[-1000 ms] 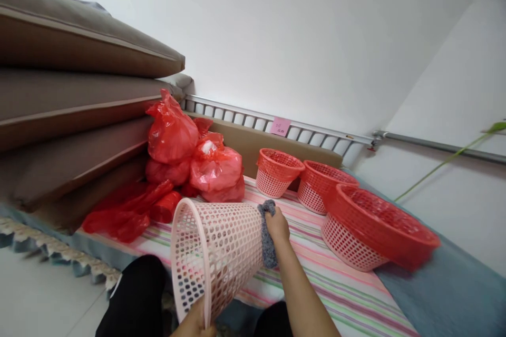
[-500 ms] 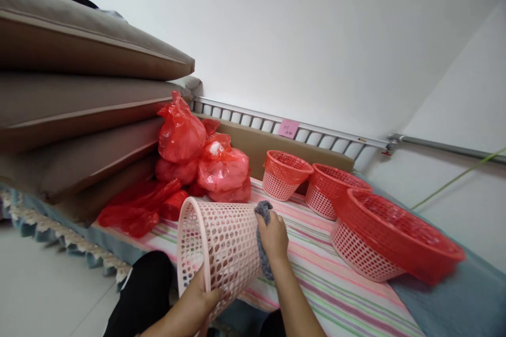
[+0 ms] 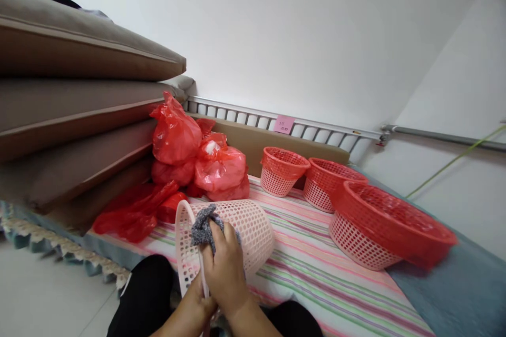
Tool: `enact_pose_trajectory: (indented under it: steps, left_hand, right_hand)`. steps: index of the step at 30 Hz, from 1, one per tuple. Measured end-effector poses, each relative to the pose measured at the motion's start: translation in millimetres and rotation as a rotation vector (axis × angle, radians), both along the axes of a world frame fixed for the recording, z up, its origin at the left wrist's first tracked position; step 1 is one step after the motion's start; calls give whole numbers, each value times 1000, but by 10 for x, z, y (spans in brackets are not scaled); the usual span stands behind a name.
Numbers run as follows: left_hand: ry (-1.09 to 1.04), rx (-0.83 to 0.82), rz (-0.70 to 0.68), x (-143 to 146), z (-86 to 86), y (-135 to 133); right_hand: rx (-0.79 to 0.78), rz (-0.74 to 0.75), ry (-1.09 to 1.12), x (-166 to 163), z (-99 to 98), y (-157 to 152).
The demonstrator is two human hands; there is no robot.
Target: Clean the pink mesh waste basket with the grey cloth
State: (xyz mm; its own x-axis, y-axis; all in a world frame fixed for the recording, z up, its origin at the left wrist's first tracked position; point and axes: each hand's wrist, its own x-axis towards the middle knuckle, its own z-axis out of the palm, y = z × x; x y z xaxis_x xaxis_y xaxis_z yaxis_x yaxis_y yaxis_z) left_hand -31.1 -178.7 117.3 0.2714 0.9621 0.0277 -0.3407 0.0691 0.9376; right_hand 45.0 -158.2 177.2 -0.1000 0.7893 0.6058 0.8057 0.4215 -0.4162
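A pale pink perforated basket (image 3: 253, 229) lies on its side at the near edge of the striped bed cover, its open mouth facing left toward me. My left hand (image 3: 200, 303) grips the basket's rim from below, mostly hidden behind my right hand. My right hand (image 3: 226, 263) is closed on a grey cloth (image 3: 202, 226) and presses it against the rim near the mouth.
Three red baskets stand on the striped cover (image 3: 316, 268): a small one (image 3: 281, 170), a middle one (image 3: 326, 181) and a large one (image 3: 385, 224). Red plastic bags (image 3: 197, 158) lean on stacked brown cushions (image 3: 71, 110) at left. A metal rail (image 3: 276, 118) runs along the wall.
My right hand has carried the grey cloth from the basket's base to its rim near the mouth. The basket has tipped lower and lies flatter on the cover.
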Motion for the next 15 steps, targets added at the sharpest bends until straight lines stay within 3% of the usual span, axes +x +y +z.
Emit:
enact_pose_trajectory:
  steps: [4, 8, 10, 12, 15]
  left_hand:
    - [-40, 31, -127, 52, 28, -30]
    - [-16, 122, -227, 81, -62, -74]
    - [2, 171, -262, 87, -57, -66]
    - [-15, 152, -244, 85, 39, -27]
    - [-110, 15, -88, 67, 282, 55]
  right_hand:
    - [-36, -145, -75, 427, -3, 335]
    - [-220, -530, -116, 1064, 10, 749]
    - [-267, -632, -139, 1287, -6, 868]
    - [-262, -657, -172, 1388, -36, 901]
    - [-230, -658, -208, 1389, -87, 856]
